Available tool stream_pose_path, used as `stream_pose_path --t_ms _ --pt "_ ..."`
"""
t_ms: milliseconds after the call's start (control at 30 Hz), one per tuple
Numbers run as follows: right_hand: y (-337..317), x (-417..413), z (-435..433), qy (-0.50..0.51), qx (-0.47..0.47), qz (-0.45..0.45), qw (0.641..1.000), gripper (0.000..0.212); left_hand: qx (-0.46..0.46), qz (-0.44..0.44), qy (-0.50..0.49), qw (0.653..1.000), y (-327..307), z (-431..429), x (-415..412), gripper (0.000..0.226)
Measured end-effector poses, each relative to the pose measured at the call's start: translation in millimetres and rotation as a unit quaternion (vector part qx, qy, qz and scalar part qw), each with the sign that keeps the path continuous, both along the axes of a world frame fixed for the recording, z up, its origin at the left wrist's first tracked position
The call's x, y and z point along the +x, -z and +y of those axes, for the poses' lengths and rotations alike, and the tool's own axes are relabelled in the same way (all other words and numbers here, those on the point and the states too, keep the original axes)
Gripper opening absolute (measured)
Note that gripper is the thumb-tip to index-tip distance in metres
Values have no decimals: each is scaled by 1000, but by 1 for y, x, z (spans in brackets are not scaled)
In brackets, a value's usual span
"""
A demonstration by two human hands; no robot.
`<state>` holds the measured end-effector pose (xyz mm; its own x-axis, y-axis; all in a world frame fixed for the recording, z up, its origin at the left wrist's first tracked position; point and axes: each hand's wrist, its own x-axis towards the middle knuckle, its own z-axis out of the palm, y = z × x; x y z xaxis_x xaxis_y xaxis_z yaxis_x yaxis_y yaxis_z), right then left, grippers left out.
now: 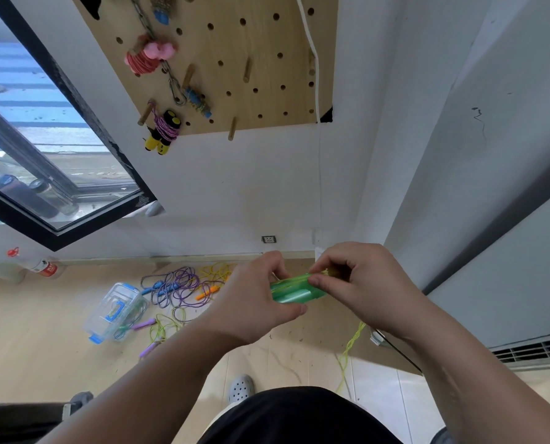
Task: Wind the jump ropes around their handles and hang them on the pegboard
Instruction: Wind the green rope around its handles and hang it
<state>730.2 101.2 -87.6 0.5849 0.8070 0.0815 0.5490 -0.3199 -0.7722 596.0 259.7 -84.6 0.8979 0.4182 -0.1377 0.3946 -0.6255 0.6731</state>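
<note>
Gripped two translucent green plastic handles (294,294) in left hand (260,299); pinched thin yellow-green cord (352,344) at their right end with right hand (360,283), seemingly with a few turns already across them. Let the tail dangle below right wrist.

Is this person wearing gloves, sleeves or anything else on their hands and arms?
No. The left hand and right hand are bare: no gloves, rings or watch showing. The left forearm and right forearm are uncovered too; no sleeve comes into view.

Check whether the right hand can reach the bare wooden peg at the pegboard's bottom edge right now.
Probably not yet: the right hand pinches the yellow-green rope at the translucent green handles. The bare wooden peg itself has only plain wall below it.
</note>
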Motion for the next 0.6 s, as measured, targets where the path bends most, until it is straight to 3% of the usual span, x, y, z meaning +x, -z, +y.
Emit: stream_pose_path --t_ms 67,167,300,433,600 --pt "-4 3 -2 -4 36 78 996 7 -3 -4 -3 1000 -2 -1 2 42" --pt "-4 5 -3 6 58 125 990 11 -61 -31 -29 997 -8 -2 6 41" --pt "1 4 -5 46 73 120 989 15 -167 -40 -81 982 -11 -5 10 43" --pt "7 2 -8 52 77 121 988 16 -310 -47 -116 943 -9 -7 10 46" --pt "9 -2 -11 47 70 130 988 15 -380 -66 -170 907 -5 -8 13 46"
